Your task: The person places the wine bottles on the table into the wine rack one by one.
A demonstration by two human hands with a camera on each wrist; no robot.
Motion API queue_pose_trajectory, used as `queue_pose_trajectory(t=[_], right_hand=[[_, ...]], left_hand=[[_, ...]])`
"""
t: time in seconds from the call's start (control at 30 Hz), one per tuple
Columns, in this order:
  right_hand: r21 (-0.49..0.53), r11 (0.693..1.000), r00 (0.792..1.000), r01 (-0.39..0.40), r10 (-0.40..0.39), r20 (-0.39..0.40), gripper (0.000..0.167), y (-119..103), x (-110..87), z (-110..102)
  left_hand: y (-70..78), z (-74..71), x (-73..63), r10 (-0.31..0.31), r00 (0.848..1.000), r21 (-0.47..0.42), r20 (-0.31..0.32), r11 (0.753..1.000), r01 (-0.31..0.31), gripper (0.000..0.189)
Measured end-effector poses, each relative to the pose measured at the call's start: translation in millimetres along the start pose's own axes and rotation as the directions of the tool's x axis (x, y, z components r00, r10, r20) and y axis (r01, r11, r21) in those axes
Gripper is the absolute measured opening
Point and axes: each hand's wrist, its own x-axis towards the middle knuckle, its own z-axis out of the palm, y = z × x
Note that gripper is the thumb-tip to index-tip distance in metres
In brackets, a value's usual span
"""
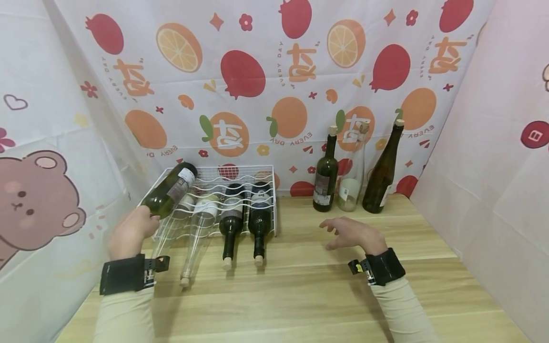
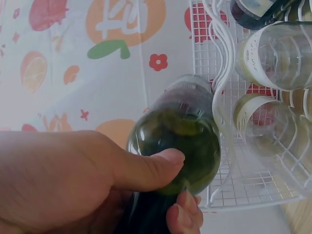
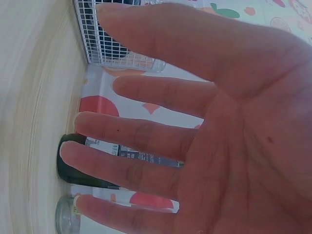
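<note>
My left hand [image 1: 132, 230] grips a dark green wine bottle [image 1: 169, 190] around its neck and shoulder, thumb along the glass. The bottle is tilted, base up and away, over the left end of a white wire rack [image 1: 275, 205]. In the left wrist view the same green bottle [image 2: 175, 136] shows beside the rack's wavy wires. Two clear bottles and two dark bottles lie in the rack, necks toward me, including a dark bottle [image 1: 259, 216] at its right end. My right hand [image 1: 353, 233] hovers over the table with fingers spread, holding nothing.
At the back right stand a green bottle [image 1: 326, 176], a clear bottle [image 1: 350, 186] and a tall brown bottle [image 1: 383, 174], all corked. A printed cloth [image 1: 266, 109] hangs behind the wooden table [image 1: 274, 305]. Corked necks, such as a clear bottle's neck [image 1: 193, 252], jut past the rack's front.
</note>
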Motion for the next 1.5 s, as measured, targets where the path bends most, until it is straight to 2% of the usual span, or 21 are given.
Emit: queue_pose_trajectory(t=[0.23, 0.53, 0.9, 1.07, 1.3, 1.4, 1.5], right_hand=[[0.003, 1.000, 1.000, -0.004, 0.004, 0.000, 0.058, 1.2, 1.4, -1.0], [0.003, 1.000, 1.000, -0.005, 0.005, 0.002, 0.057, 2.4, 2.4, 0.7], [-0.004, 1.000, 1.000, 0.001, -0.001, 0.002, 0.056, 3.1, 2.0, 0.9], [0.007, 1.000, 1.000, 0.005, -0.005, 0.008, 0.055, 3.3, 3.1, 0.9], [-0.029, 0.999, 0.999, 0.035, -0.035, 0.002, 0.055, 4.3, 4.4, -0.9], [-0.024, 0.999, 0.999, 0.034, -0.034, 0.007, 0.055, 4.6, 4.6, -0.9], [-0.021, 0.999, 0.999, 0.035, -0.035, 0.011, 0.055, 4.3, 4.5, -0.5]], left_hand=[[7.0, 6.8, 3.1, -0.024, 0.996, -0.008, -0.082, 1.000, 0.024, 0.031], [6.9, 13.4, 5.7, -0.080, 0.992, -0.011, -0.099, 0.997, 0.080, 0.034], [6.7, 22.3, 15.1, -0.127, 0.977, -0.043, -0.170, 0.992, 0.121, 0.037], [5.6, 24.5, 18.8, -0.151, 0.973, -0.062, -0.172, 0.988, 0.142, 0.038], [-1.4, 20.2, 20.1, -0.098, 0.979, -0.023, -0.177, 0.995, 0.095, 0.041], [-5.2, 17.3, 19.5, -0.087, 0.985, -0.023, -0.150, 0.996, 0.084, 0.048], [-7.8, 14.0, 18.7, -0.106, 0.988, -0.043, -0.109, 0.994, 0.102, 0.052]])
